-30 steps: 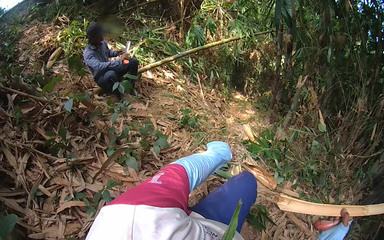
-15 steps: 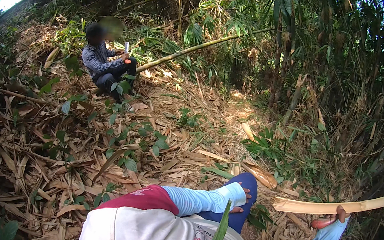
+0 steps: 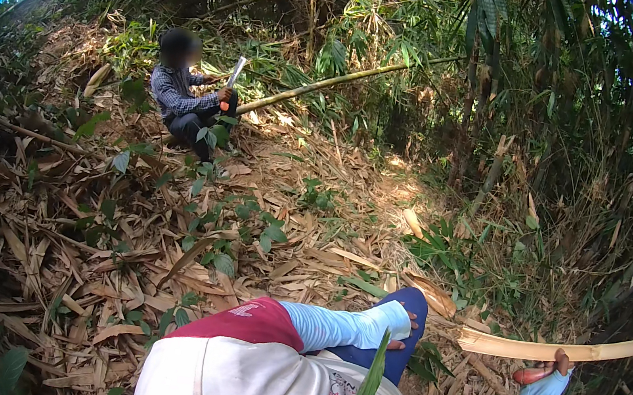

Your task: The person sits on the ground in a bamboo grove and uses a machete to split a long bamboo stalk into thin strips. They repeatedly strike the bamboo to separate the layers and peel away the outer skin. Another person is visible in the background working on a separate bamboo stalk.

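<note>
Since the earlier frame the left hand point(image 3: 404, 331) has drawn back onto the blue-clad knee point(image 3: 407, 309), its grip not discernible, while the right hand point(image 3: 543, 370) holds closed around a split bamboo strip point(image 3: 552, 350) above the leaf-littered ground point(image 3: 84, 263).

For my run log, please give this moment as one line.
left hand: resting on knee | right hand: holding split bamboo strip | co-worker: seated, holding blade
</note>
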The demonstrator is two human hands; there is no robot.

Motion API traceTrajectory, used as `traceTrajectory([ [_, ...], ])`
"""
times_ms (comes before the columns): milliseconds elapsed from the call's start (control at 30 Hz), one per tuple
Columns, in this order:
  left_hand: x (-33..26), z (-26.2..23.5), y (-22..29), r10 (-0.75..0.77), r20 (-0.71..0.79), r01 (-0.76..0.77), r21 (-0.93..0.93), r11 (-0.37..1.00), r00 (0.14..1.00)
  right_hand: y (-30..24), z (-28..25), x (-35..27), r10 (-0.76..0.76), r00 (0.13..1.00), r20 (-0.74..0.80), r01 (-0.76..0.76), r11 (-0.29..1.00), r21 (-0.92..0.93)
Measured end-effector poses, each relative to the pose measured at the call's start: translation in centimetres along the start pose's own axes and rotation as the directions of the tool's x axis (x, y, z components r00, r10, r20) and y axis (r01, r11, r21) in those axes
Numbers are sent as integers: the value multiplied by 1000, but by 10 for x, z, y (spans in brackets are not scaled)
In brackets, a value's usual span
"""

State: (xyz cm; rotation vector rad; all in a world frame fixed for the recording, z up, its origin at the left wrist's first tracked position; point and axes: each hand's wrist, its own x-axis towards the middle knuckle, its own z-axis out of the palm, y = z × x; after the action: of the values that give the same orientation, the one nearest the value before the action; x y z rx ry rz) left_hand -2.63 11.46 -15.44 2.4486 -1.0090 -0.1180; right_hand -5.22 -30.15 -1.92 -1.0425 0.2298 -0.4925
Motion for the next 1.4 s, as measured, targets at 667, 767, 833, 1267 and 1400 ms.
traceTrajectory([
  [667,2,8,-10,39,-34,-38,26,999,999,-12,8,-11,98,987,126,-101,995,16],
  [767,1,6,-8,43,-35,-43,3,999,998,-14,13,-14,123,987,103,-127,992,29],
  [833,1,2,-2,34,-56,-35,-22,999,998,-10,2,-6,102,992,74,-102,995,5],
  [1267,2,2,-2,0,-48,0,-12,1000,999,-1,-7,5,72,995,76,-66,995,-77],
  [1400,2,-3,2,-13,-15,13,-3,1000,1000,-13,14,-14,115,985,130,-110,993,-50],
])
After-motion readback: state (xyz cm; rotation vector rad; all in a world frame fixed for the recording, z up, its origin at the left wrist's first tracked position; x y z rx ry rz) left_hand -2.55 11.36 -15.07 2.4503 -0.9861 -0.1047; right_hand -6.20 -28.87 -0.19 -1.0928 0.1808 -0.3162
